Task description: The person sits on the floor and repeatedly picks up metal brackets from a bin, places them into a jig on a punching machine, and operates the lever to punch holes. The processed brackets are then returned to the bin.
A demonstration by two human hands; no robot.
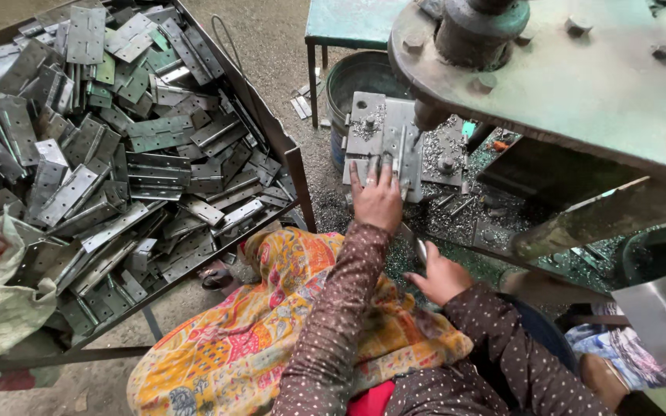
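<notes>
Pressing my flat, open left hand (377, 196) on the hinge plate (383, 142) at the press bed's near edge, steadying it under the punch (429, 115); my right hand (441, 276) grips a slim metal piece (421, 250).

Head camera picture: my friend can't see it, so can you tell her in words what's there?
A person's left hand presses a metal hinge plate under a big green press, while the right hand grips a lever closer in. A tray piled with grey hinges sits to the left, and a patterned cloth lies on the lap.
</notes>
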